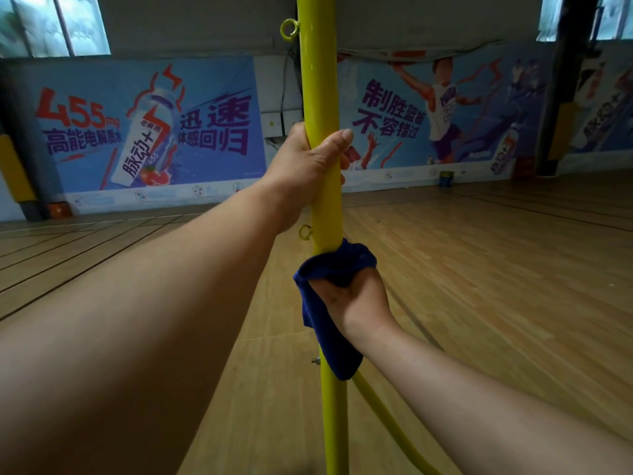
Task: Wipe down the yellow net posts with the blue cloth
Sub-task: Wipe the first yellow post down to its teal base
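A yellow net post (318, 80) stands upright in the middle of the view, running from top to bottom. My left hand (310, 162) grips the post at mid height, fingers wrapped round it. Lower down, my right hand (352, 296) holds the blue cloth (329, 269) wrapped round the post, with one end of the cloth hanging down beside my wrist. Two yellow ring eyelets (289, 28) stick out from the post's left side, one high up and one just above the cloth.
A curved yellow brace (387, 419) branches from the post's lower part toward the floor on the right. Wooden court floor (496, 286) with dark lines spreads all round. Blue advertising banners (147, 125) cover the far wall.
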